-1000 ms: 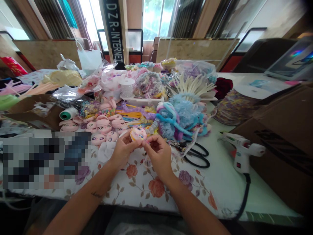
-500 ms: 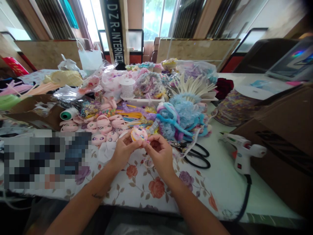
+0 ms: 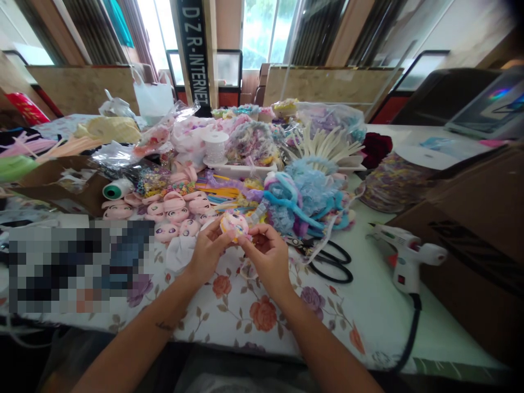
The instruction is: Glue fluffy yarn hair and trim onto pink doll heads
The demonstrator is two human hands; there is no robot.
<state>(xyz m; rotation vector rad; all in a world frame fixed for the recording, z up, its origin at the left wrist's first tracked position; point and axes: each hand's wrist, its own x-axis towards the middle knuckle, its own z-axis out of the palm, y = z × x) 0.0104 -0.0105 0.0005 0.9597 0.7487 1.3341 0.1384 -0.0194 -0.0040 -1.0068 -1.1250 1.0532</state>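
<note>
A small pink doll face piece with painted eyes and yellow trim (image 3: 233, 222) is held up above the floral tablecloth (image 3: 245, 311). My left hand (image 3: 207, 252) pinches its left side with fingers closed. On its right edge my right hand (image 3: 268, 256) grips it with thumb and fingertips. Both forearms reach in from the bottom of the view. Just behind and left of my hands lie several more pink doll faces (image 3: 176, 210).
Black scissors (image 3: 329, 262) lie right of my hands, a white glue gun (image 3: 403, 254) with its black cord farther right. A blue and purple lace heap (image 3: 305, 199), a thread spool (image 3: 115, 189), bags of trim and cardboard boxes (image 3: 475, 240) crowd the table.
The doll face and both hands have stayed nearly in place, with only slight finger shifts on the piece.
</note>
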